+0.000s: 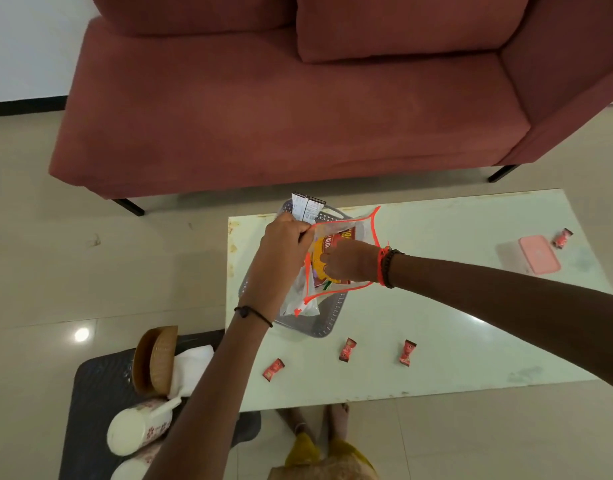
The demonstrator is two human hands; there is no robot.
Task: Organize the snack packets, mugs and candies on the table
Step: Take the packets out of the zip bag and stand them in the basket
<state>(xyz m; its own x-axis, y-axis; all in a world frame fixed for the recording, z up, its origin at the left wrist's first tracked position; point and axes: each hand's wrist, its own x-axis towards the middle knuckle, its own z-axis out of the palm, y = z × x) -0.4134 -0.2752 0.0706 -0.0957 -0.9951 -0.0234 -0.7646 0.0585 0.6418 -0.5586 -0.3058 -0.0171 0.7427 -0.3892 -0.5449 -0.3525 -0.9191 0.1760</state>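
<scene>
The snack packet lies within the clear red-edged bag, which is held over the grey basket at the worktop's far-left end. The right hand is curled on the packet and the left hand grips the bag's mouth. To seat it well, I'd judge the left should pull that mouth wide while the right slides the packet in flat (loose candies wait nearer).

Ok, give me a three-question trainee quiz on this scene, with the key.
1. True or false: the mugs are on the table.
2. How many red candies lie loose on the table?
3. The pink box sits: A) in the basket B) on the table C) on the sofa.
Key: 1 false, they are on the floor mat; 2 four; 3 B.
</scene>
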